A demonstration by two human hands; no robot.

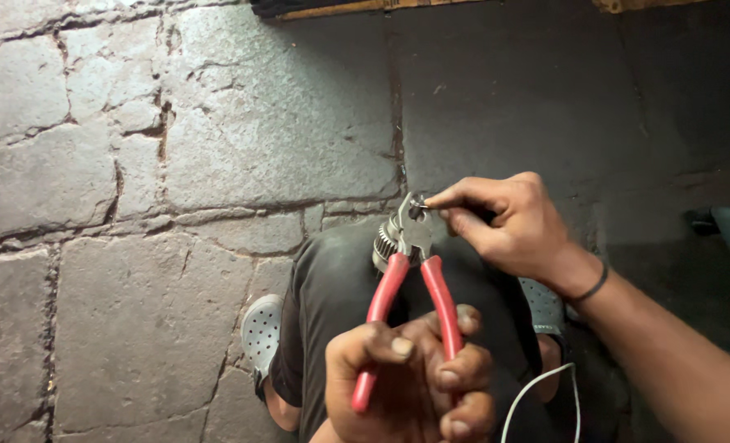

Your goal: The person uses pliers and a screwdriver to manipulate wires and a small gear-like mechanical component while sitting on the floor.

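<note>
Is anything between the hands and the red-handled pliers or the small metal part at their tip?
Nothing visible. The left hand grips the pliers by the handles, and the right hand pinches the small metal part directly at the tip.

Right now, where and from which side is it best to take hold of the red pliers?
Take the pliers by the two red handles, from below, near the person. The handles are long, covered and spread toward the left hand, which already wraps them. The metal nose points away and is busy: it pinches a small metal part, which the right hand holds by its fingertips.
</note>
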